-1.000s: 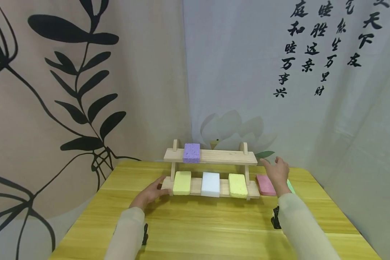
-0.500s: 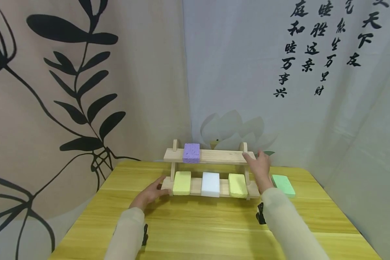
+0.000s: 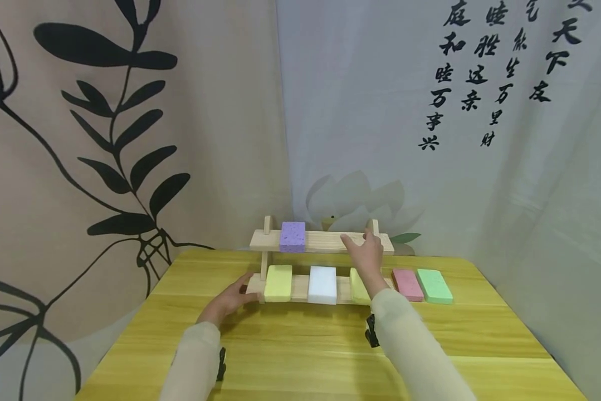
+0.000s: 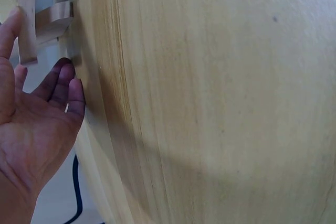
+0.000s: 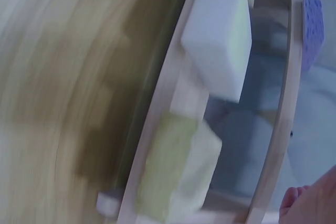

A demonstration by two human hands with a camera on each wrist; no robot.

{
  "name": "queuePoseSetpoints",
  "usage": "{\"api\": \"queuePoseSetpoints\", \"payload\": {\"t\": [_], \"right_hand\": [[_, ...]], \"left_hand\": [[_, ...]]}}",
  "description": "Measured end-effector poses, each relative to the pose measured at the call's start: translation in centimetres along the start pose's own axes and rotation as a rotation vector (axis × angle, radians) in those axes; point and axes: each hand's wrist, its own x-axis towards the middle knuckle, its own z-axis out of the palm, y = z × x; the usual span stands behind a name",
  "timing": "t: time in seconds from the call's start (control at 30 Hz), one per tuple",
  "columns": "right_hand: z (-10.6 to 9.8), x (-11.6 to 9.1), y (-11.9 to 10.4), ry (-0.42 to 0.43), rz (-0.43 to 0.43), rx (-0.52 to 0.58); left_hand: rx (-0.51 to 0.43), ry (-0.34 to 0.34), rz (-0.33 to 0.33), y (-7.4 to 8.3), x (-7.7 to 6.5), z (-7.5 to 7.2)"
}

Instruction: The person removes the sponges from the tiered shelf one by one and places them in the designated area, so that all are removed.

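Note:
A two-tier wooden rack (image 3: 322,241) stands at the back of the table. My left hand (image 3: 230,299) holds the left end of its lower shelf, thumb at the front edge; in the left wrist view, the other fingers are loosely bent. My right hand (image 3: 367,257) reaches over the rack's right half, thumb and forefinger apart at the upper shelf, with nothing between them. A purple sponge (image 3: 292,237) sits on the upper shelf's left part. Lean on the lower shelf a yellow sponge (image 3: 278,283), a white sponge (image 3: 322,285) and a second yellow sponge (image 5: 170,163), partly hidden behind my right wrist.
Right of the rack, a pink sponge (image 3: 408,284) and a green sponge (image 3: 434,286) lie side by side on the wooden table (image 3: 300,351). Cloth hangings (image 3: 230,139) with leaf and character prints hang behind it. A dark cord (image 4: 77,187) shows beyond the table's edge.
My empty right hand has moved left, from above the pink and green sponges to the upper shelf, uncovering both. The left hand stays on the rack; the head view has shifted slightly.

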Motion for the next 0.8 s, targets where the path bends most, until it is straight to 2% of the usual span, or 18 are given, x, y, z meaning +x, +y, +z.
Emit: {"api": "queuePoseSetpoints", "payload": {"t": [0.43,0.8], "right_hand": [[6.5,-2.5,-2.8,-0.005,-0.021,0.027],[10.1,-3.9,-4.1,0.015,-0.032,0.003]], "left_hand": [[0.022,0.004,0.020,0.2,-0.3,0.1],[0.008,0.017,0.033,0.0,0.1,0.3]]}}
